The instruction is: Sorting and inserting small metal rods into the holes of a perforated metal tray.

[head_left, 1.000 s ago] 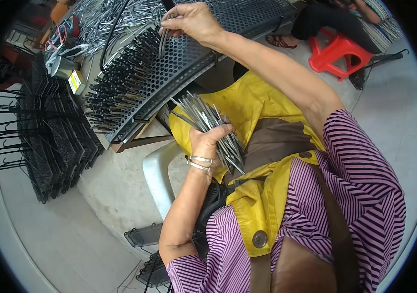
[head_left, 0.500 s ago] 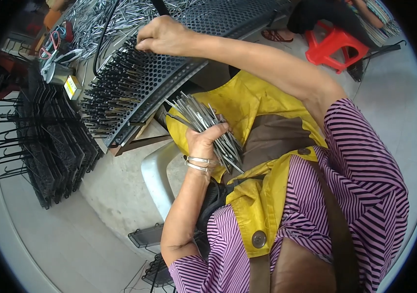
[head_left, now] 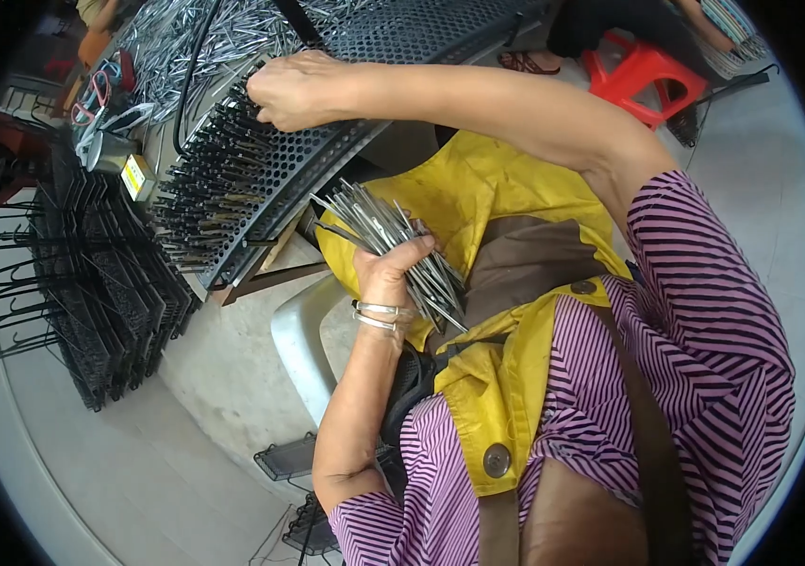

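My left hand [head_left: 391,271] is wrapped around a thick bundle of thin grey metal rods [head_left: 363,215], held above my lap with the thumb across it. My right arm reaches over to a black perforated rack [head_left: 334,132]. There my right hand [head_left: 300,91] is closed, knuckles up, over the far end of the filled rows. Its fingertips are hidden, so whatever they pinch cannot be made out. Many dark-tipped rods [head_left: 218,179] stand upright in the rack's holes on the left; the holes nearer me on the right are bare.
Loose silvery rods [head_left: 251,28] lie heaped behind the rack. Scissors [head_left: 100,87], a metal cup [head_left: 110,151] and a yellow-and-white box [head_left: 137,176] sit at its left. Hooked black racks [head_left: 105,283] are stacked on the left. A red stool [head_left: 643,80] and another person's foot [head_left: 530,63] are far right.
My right hand has shifted slightly left and turned more knuckles-up over the rods. The left hand keeps its hold on the bundle, almost unmoved.
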`<action>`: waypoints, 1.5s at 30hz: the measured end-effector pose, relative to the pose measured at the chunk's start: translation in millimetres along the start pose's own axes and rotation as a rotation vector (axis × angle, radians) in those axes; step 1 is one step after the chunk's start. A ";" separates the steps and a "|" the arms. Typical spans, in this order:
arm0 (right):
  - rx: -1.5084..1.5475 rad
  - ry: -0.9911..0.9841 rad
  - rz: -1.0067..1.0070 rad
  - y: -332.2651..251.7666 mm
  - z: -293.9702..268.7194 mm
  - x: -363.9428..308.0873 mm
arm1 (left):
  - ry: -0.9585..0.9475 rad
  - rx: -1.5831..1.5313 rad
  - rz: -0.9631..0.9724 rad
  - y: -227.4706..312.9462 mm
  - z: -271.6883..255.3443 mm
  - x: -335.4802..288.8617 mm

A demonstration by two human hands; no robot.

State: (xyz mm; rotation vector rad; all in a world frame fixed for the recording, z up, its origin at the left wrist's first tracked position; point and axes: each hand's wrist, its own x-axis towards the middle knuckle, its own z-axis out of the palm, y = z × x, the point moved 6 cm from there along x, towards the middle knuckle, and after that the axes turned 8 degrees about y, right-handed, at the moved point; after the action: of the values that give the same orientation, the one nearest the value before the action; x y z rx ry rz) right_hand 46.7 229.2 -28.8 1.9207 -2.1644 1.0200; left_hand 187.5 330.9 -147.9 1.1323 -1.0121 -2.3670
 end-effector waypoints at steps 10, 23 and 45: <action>0.894 -0.486 0.608 9.1 14.0 -104.1 | -0.106 -0.036 -0.003 0.7 4.6 -0.9; 0.811 -0.253 0.594 23.0 -20.1 -87.7 | -0.202 0.012 0.011 -0.7 5.8 1.2; 0.940 -0.034 0.578 37.7 -48.6 -66.3 | -0.164 -0.077 0.030 3.5 2.7 -0.7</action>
State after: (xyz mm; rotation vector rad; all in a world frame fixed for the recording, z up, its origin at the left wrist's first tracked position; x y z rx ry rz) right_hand 9.0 311.0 -38.0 1.4869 -2.5714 2.4621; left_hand 185.8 330.1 -143.9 0.9021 -0.9735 -2.4843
